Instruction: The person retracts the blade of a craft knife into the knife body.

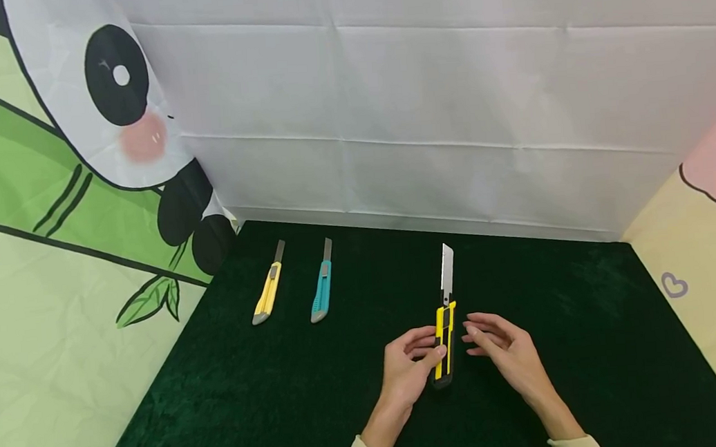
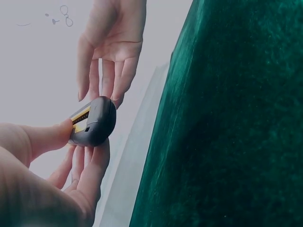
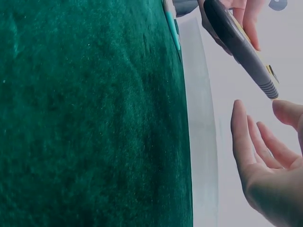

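A large yellow and black utility knife [image 1: 445,335] is held up in my left hand [image 1: 406,372], its long blade [image 1: 447,273] extended and pointing away from me. The left thumb pinches the handle near its black butt end, with the fingers behind it; the left wrist view shows that rounded butt [image 2: 100,122] close up. Just right of the knife is my right hand [image 1: 507,355], fingers loosely bent and apart from the handle. In the right wrist view the right hand [image 3: 270,165] has a gap between thumb and fingers, with nothing in it.
Two smaller utility knives lie on the dark green cloth [image 1: 252,397] at the back left, a pale yellow one [image 1: 268,292] and a teal one [image 1: 322,292], both with blades out. A white sheet [image 1: 425,108] rises behind the table, and a panda-printed cloth [image 1: 61,341] hangs at left.
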`<act>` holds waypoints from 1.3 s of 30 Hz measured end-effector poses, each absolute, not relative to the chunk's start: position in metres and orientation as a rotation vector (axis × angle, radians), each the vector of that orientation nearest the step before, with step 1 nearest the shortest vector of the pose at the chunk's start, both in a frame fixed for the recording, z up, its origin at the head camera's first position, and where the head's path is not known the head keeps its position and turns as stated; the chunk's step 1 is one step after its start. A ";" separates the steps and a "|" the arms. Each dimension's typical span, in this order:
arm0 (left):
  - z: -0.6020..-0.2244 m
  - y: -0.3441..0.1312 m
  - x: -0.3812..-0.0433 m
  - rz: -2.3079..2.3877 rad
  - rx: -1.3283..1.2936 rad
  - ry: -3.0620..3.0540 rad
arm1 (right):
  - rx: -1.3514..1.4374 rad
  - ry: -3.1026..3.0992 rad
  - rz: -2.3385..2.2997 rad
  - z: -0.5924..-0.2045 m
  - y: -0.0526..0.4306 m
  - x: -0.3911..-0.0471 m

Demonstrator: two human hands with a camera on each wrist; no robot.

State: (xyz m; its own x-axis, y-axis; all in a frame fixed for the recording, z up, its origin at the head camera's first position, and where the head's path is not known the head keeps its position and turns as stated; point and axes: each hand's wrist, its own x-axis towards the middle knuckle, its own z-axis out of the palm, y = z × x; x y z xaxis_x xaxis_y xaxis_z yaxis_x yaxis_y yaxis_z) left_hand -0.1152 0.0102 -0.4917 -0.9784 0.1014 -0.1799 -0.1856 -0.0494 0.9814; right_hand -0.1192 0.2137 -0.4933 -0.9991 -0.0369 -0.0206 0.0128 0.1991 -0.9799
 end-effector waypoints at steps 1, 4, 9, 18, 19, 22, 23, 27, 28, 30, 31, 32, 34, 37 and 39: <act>-0.492 0.011 -0.115 2.141 -0.095 2.015 | -0.021 2.400 -1.964 -0.493 0.213 -0.119; -0.493 0.012 -0.115 2.141 -0.102 2.006 | -0.012 2.398 -1.961 -0.493 0.212 -0.119; -0.494 0.014 -0.113 2.140 -0.090 1.993 | -0.008 2.398 -1.959 -0.491 0.210 -0.118; -0.495 0.015 -0.110 2.147 -0.061 1.976 | -0.032 2.371 -1.986 -0.488 0.206 -0.117; -0.494 0.016 -0.110 2.149 -0.054 1.973 | -0.026 2.367 -1.988 -0.487 0.205 -0.117; -0.494 0.016 -0.108 2.149 -0.043 1.964 | -0.016 2.364 -1.985 -0.487 0.205 -0.117; -0.495 0.017 -0.108 2.148 -0.042 1.963 | -0.014 2.364 -1.985 -0.487 0.205 -0.117; -0.495 0.017 -0.105 2.150 -0.034 1.954 | -0.017 2.390 -1.969 -0.486 0.203 -0.115; -0.496 0.017 -0.105 2.152 -0.031 1.952 | -0.017 2.398 -1.965 -0.486 0.203 -0.114; -0.496 0.017 -0.103 2.156 -0.024 1.948 | -0.018 2.415 -1.955 -0.486 0.201 -0.113; -0.496 0.017 -0.102 2.158 -0.021 1.946 | -0.014 2.422 -1.951 -0.486 0.201 -0.112; -0.497 0.017 -0.102 2.159 -0.018 1.944 | -0.010 2.425 -1.949 -0.485 0.200 -0.112; -0.497 0.016 -0.100 2.162 -0.016 1.939 | -0.003 2.427 -1.949 -0.485 0.199 -0.110; -0.497 0.015 -0.098 2.160 -0.015 1.937 | 0.014 2.426 -1.950 -0.482 0.196 -0.108; -0.497 0.014 -0.098 2.157 -0.011 1.934 | 0.031 2.422 -1.949 -0.481 0.194 -0.106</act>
